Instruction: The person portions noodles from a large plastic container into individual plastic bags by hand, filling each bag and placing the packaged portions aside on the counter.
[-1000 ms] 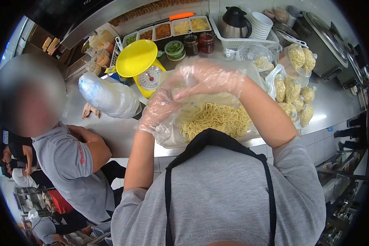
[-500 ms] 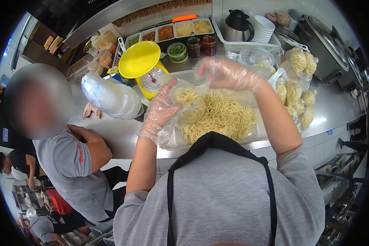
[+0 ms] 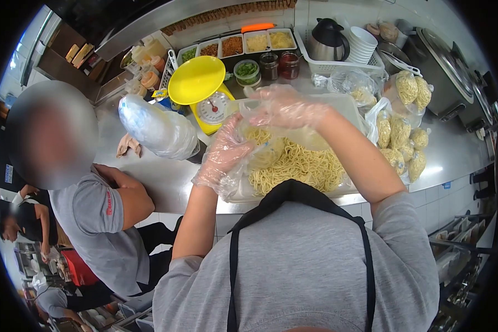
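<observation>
My left hand (image 3: 226, 155), in a clear plastic glove, grips a clear plastic bag of noodles (image 3: 266, 154) over the near left part of a tray. Also gloved, my right hand (image 3: 288, 108) reaches across to the bag's top, with its fingers bent around the thin plastic close to my left fingertips. Glove and bag blend there, so the exact hold is hard to see. Below both hands, a heap of loose yellow noodles (image 3: 310, 170) fills the front of the pale tray (image 3: 343, 105).
A yellow scale (image 3: 212, 108) and a plastic-wrapped stack (image 3: 157, 127) stand to the left. Filled noodle bags (image 3: 399, 130) gather at the right. Topping containers (image 3: 232, 46), jars and a basket (image 3: 337, 66) with a jug line the back. A co-worker (image 3: 102, 216) stands close at left.
My right hand has moved left and slightly down, closer to my left hand at the bag's top. The view has shifted a little; my left hand still holds the bag.
</observation>
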The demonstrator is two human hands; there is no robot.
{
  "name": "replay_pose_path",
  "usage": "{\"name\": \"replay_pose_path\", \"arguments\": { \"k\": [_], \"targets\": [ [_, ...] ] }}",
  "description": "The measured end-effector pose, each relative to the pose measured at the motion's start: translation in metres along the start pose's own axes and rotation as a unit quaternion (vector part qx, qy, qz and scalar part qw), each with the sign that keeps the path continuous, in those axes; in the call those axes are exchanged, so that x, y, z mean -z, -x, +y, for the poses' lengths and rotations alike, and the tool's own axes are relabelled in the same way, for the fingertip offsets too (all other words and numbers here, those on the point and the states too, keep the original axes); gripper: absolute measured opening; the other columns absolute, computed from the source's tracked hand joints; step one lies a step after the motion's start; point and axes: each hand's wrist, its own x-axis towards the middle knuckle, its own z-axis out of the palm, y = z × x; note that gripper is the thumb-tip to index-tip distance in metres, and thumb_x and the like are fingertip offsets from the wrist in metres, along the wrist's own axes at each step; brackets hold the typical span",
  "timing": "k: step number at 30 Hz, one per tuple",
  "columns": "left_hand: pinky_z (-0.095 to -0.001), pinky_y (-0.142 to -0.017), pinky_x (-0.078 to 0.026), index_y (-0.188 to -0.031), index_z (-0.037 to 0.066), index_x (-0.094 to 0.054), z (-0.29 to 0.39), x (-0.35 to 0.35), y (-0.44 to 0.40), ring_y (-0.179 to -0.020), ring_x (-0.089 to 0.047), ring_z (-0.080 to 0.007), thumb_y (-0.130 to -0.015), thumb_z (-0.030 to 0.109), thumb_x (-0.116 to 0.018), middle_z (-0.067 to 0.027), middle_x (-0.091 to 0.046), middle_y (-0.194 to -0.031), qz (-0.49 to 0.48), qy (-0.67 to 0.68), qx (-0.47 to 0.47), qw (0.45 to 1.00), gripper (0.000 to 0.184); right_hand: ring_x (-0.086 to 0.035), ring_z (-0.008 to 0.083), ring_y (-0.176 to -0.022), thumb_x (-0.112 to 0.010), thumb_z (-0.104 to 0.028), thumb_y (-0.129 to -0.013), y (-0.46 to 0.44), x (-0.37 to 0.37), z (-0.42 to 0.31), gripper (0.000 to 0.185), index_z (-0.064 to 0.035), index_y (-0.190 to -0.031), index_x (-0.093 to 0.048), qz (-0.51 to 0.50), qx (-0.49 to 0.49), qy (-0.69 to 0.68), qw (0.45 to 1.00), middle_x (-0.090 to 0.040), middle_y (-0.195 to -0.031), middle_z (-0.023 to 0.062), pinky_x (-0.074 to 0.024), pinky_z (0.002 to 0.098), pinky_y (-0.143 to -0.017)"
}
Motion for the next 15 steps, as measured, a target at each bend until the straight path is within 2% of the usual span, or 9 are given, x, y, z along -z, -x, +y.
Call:
{"name": "replay_pose_path", "arguments": {
  "k": [1, 2, 4, 8, 9, 10, 11, 13, 15],
  "targets": [
    [-0.0273, -0.09, -0.04, -0.134, -0.005, -0.031, -0.005, 0.0, -0.002, -0.108, -0.047, -0.0155, -0.071, 0.005, -0.063, -0.0138, -0.045, -0.125, -0.013, 0.003, -0.013, 1.0, 0.071, -0.057, 0.0273, -0.093, -0.048, -0.051, -0.087, 0.003, -0.01, 0.001, 0.053, -0.0033, -0.105, -0.062, 0.047, -0.087, 0.167, 0.981, -0.061, -0.097, 0.0157, -0.0431, 0.0356, -0.085],
    [-0.0275, -0.09, -0.04, -0.134, -0.004, -0.031, -0.007, -0.001, -0.003, -0.11, -0.046, -0.0159, -0.071, 0.005, -0.063, -0.0132, -0.043, -0.127, -0.025, 0.006, -0.026, 0.999, 0.071, -0.057, 0.0273, -0.093, -0.048, -0.051, -0.087, -0.002, 0.004, 0.002, 0.053, -0.0033, -0.105, -0.062, 0.049, -0.088, 0.167, 0.981, -0.061, -0.097, 0.0157, -0.0431, 0.0356, -0.085],
    [-0.0274, -0.09, -0.04, -0.134, -0.004, -0.032, -0.001, -0.001, -0.002, -0.109, -0.047, -0.0166, -0.072, 0.004, -0.062, -0.0116, -0.042, -0.127, -0.035, -0.038, -0.051, 0.997, 0.07, -0.054, 0.0261, -0.102, -0.041, -0.058, -0.087, -0.019, 0.049, 0.0, 0.06, -0.005, -0.105, -0.063, -0.254, -0.195, 0.104, 0.942, -0.059, -0.107, 0.0165, -0.0414, 0.0341, -0.09],
    [-0.0253, -0.082, -0.043, -0.134, -0.001, -0.034, 0.001, -0.005, -0.001, -0.097, -0.051, -0.0137, -0.072, 0.001, -0.059, -0.0092, -0.043, -0.126, -0.022, -0.053, -0.073, 0.996, 0.067, -0.055, 0.0275, -0.102, -0.041, -0.047, -0.091, 0.005, 0.069, 0.012, 0.052, -0.0009, -0.109, -0.059, -0.208, -0.182, -0.097, 0.956, -0.058, -0.109, 0.0171, -0.0423, 0.0362, -0.09],
    [-0.0247, -0.079, -0.044, -0.134, -0.001, -0.034, 0.003, -0.007, -0.001, -0.094, -0.052, -0.0125, -0.072, 0.001, -0.059, -0.009, -0.044, -0.126, -0.016, -0.045, -0.074, 0.996, 0.067, -0.052, 0.0269, -0.106, -0.04, -0.038, -0.093, 0.019, 0.053, 0.032, 0.044, -0.0025, -0.113, -0.056, -0.078, -0.111, -0.17, 0.976, -0.056, -0.112, 0.0153, -0.0398, 0.0359, -0.094],
    [-0.0212, -0.069, -0.042, -0.135, 0.001, -0.034, 0.011, -0.013, 0.0, -0.077, -0.05, -0.008, -0.07, -0.002, -0.057, -0.0074, -0.048, -0.123, 0.0, -0.003, -0.048, 0.999, 0.069, -0.049, 0.0263, -0.11, -0.04, -0.029, -0.095, 0.029, 0.046, 0.046, 0.036, -0.0041, -0.117, -0.054, 0.053, -0.036, -0.239, 0.969, -0.055, -0.115, 0.0135, -0.0374, 0.0356, -0.097],
    [-0.0177, -0.059, -0.04, -0.136, 0.004, -0.034, 0.018, -0.017, 0.002, -0.061, -0.048, -0.0034, -0.069, -0.004, -0.056, -0.0058, -0.051, -0.121, 0.017, 0.038, -0.022, 0.999, 0.071, -0.052, 0.0203, -0.107, -0.041, -0.047, -0.092, 0.042, 0.047, 0.039, 0.048, -0.0043, -0.101, -0.061, 0.145, -0.075, -0.235, 0.958, -0.06, -0.11, 0.0069, -0.0377, 0.0338, -0.096],
    [-0.0177, -0.06, -0.042, -0.135, 0.002, -0.035, 0.028, -0.016, -0.001, -0.064, -0.05, -0.0038, -0.07, -0.002, -0.058, -0.0078, -0.052, -0.12, 0.014, 0.075, -0.034, 0.996, 0.068, -0.047, 0.0206, -0.116, -0.041, -0.048, -0.091, 0.066, 0.032, 0.061, 0.049, -0.0072, -0.112, -0.059, 0.062, -0.189, -0.229, 0.953, -0.055, -0.121, 0.0067, -0.0317, 0.034, -0.103],
    [-0.0177, -0.06, -0.043, -0.133, 0.0, -0.036, 0.036, -0.01, -0.01, -0.068, -0.052, -0.0042, -0.072, -0.001, -0.059, -0.0098, -0.052, -0.12, 0.014, 0.113, -0.049, 0.992, 0.065, -0.047, 0.0228, -0.116, -0.043, -0.052, -0.089, 0.094, -0.004, 0.075, 0.053, -0.0077, -0.115, -0.057, -0.03, -0.339, -0.242, 0.909, -0.053, -0.122, 0.0098, -0.0336, 0.0363, -0.101]
  ]
}}
